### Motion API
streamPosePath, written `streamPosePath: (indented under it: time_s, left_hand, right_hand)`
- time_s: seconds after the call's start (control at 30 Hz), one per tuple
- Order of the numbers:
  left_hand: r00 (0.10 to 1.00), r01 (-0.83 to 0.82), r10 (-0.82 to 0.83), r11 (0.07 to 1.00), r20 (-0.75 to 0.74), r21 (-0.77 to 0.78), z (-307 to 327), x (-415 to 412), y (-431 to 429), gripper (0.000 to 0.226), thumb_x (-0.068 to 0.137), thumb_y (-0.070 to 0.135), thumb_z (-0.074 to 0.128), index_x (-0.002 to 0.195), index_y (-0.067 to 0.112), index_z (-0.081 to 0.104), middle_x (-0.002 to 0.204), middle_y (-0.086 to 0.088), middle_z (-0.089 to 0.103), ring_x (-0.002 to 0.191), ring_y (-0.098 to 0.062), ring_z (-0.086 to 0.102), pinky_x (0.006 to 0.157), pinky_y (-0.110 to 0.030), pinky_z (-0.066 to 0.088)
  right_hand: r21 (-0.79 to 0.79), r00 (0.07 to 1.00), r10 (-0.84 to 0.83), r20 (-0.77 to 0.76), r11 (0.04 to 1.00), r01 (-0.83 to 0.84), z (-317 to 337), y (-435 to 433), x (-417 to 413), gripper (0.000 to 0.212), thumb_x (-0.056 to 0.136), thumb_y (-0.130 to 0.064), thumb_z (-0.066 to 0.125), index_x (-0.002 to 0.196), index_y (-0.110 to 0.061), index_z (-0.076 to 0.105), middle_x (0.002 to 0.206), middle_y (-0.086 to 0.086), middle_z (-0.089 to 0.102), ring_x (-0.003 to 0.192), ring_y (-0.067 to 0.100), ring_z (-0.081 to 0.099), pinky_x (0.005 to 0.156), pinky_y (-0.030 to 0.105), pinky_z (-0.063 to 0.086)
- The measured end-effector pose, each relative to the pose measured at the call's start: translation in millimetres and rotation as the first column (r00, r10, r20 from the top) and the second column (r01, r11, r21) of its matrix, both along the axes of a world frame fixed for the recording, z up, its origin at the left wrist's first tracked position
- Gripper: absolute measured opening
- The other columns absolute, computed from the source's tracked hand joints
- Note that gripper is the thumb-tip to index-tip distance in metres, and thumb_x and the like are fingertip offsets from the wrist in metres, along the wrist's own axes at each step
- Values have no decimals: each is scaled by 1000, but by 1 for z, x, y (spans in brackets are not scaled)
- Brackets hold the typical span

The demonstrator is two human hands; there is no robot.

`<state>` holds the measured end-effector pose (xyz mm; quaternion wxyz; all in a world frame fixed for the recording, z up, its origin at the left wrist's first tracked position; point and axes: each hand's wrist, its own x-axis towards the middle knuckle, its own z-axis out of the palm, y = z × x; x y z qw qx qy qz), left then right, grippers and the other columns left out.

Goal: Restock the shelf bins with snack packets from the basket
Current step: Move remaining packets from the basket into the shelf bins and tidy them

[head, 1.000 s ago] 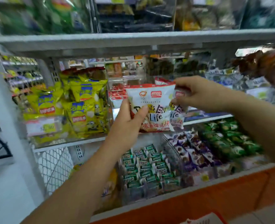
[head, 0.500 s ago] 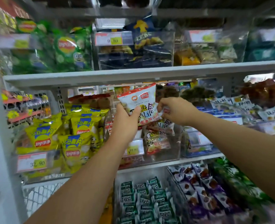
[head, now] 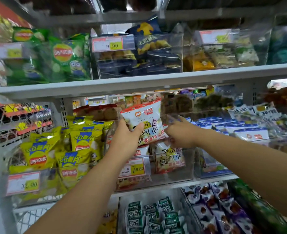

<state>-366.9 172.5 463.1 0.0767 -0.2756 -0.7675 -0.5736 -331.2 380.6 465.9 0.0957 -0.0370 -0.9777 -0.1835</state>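
The white snack packet hung over the clear bin, its left edge pinched by the left hand. The right hand reached in beside it, fingers stretched; I couldn't tell its grip. It looked best slid upright behind the matching packets, below the shelf board. Yellow Lay's bags crowded the left.

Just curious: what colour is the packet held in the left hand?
The plastic snack packet is white, red-edged, with black lettering; head view.
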Motion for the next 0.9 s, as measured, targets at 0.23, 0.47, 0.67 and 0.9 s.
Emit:
streamPosePath:
  time_s: [0.23,0.47,0.67,0.9]
  left_hand:
    - [997,-44,38,994,-60,-102,11,16,7,48,96,44,54,134,17,41,130,2,56,110,-21,55,85,-32,41]
    - [987,135,-147,979,-65,-153,14,18,34,49,94,46,57,134,23,40,125,6,57,108,-16,57,82,-34,45]
    - [968,202,-243,906,-67,-373,18,4,40,34,95,44,54,120,22,56,116,-1,65,101,-19,63,88,-35,50]
    - [875,-170,-268,610,-403,-774,22,-20,55,38,88,33,58,126,28,59,121,4,64,109,-19,59,98,-42,47]
  right_hand:
    - [-283,956,87,-281,944,-169,17,17,36,28,90,-29,60,118,-34,64,134,-4,58,128,19,49,112,54,32]
    - [-817,920,103,-378,429,-384,52,-12,73,89,80,-5,76,149,-31,26,123,-10,56,97,5,67,72,18,57]
    - [-728,911,24,-412,593,-345,43,-4,73,57,80,-13,79,126,-31,50,106,-8,65,80,3,68,63,19,58]
    - [-671,766,-146,-626,603,-433,39,16,80,57,79,-14,79,128,-24,52,118,5,60,88,13,68,64,24,60]
